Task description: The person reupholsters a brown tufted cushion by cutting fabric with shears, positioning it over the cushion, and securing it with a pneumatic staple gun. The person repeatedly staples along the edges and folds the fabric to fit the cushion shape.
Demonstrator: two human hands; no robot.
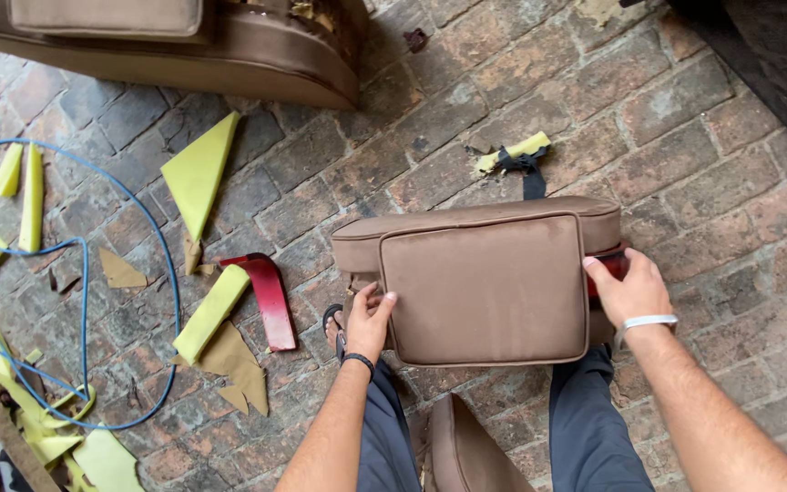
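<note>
Cushion (485, 282) at frame centre: my left hand (368, 319) and right hand (628, 287) gripped its sides, fingers closed, steadying it upright; I judged turning needs both grips.

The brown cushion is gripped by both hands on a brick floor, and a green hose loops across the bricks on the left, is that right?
Not quite: the hose is blue, not green, as the head view shows. The rest holds. The brown cushion is gripped at its sides by the left hand and right hand, over the brick floor, and the hose loops across the bricks on the left.
</note>
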